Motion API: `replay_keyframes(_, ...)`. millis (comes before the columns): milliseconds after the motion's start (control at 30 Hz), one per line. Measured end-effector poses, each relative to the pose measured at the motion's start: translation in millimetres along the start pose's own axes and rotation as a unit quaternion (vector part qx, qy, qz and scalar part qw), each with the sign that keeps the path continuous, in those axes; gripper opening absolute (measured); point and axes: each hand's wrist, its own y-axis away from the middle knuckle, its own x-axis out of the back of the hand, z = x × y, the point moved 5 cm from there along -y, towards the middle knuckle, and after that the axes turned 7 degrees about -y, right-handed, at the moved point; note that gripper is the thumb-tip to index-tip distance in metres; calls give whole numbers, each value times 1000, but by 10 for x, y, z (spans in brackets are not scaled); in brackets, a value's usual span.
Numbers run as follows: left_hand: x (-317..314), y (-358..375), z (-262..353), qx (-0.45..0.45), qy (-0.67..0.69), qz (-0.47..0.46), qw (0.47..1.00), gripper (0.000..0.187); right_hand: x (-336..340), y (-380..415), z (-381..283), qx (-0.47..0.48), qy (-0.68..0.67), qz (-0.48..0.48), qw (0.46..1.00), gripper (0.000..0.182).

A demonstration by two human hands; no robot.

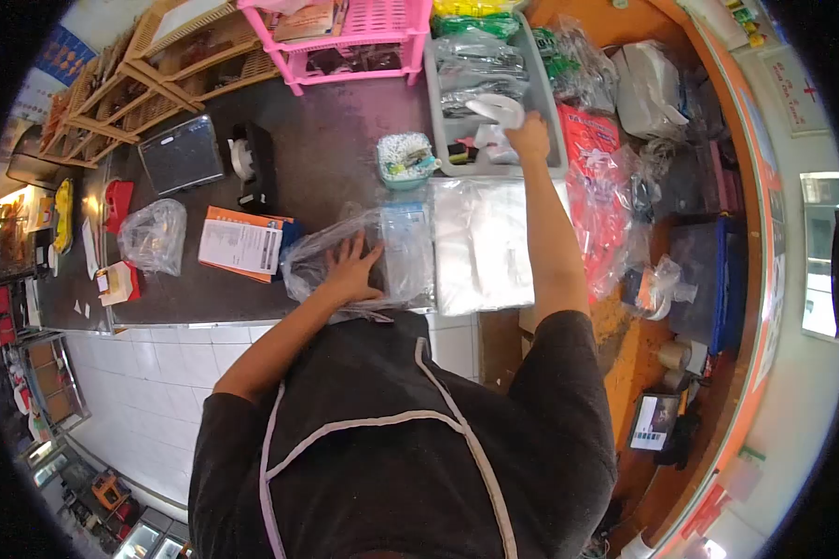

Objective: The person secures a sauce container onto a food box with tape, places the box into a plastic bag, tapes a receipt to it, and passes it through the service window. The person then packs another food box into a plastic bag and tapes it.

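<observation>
Left hand (350, 272), ten o'clock, spreads loose fingers over a clear plastic bag (309, 256), likely steadying it; right hand (529, 140), one o'clock, meets a white roll (506, 109) over the grey tray (494, 170), grip unclear.

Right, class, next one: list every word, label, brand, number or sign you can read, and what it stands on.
Nothing here can be read for certain.
White printed sheet, on orange papers: print too small.
Wall sign, upper right: lettering blurred.
White label on dark item, lower right: too small.
Green-marked bags, top right: markings blurred.
Blue panel, upper left: too blurred.
</observation>
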Motion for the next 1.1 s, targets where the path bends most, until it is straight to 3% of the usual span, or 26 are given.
replay_keyframes(67,19,-109,-72,-6,17,9,1000,110,-238,-57,268,-80,13,-154,985,26)
replay_keyframes(200,97,-212,-115,-26,50,28,998,102,212,-199,109,-55,-53,-153,985,27)
replay_keyframes(300,67,-291,-116,-22,53,41,998,96,392,-213,238,-87,-82,-129,984,29)
replay_keyframes(433,90,-370,-109,-22,89,65,994,83,175,207,132,-29,4,-241,970,30)
replay_keyframes(567,326,-280,-106,-54,128,54,989,77,-75,204,259,-74,-5,-127,989,24)
replay_keyframes(633,657,-3,43,-134,203,68,968,75,232,116,172,-106,-75,-155,979,22)
replay_keyframes(667,852,87,50,-139,188,75,969,75,361,75,160,-70,-133,-117,982,23)
replay_keyframes(767,1047,350,169,-166,243,84,952,67,265,-15,370,-59,-92,-96,989,21)
replay_keyframes(833,1195,322,156,-158,286,88,941,67,555,-41,317,-50,-89,-110,989,21)
replay_keyframes(900,1322,377,232,-170,288,94,938,65,768,38,264,-106,-227,-75,965,24)
replay_keyframes(1000,1270,408,341,-186,367,63,909,62,528,89,302,-30,-136,-98,985,25)
replay_keyframes(1067,1336,324,390,-224,371,73,898,58,492,106,332,-72,-222,-31,972,21)
replay_keyframes(1100,1403,351,480,-246,339,86,904,56,395,24,300,-53,-139,-17,989,21)
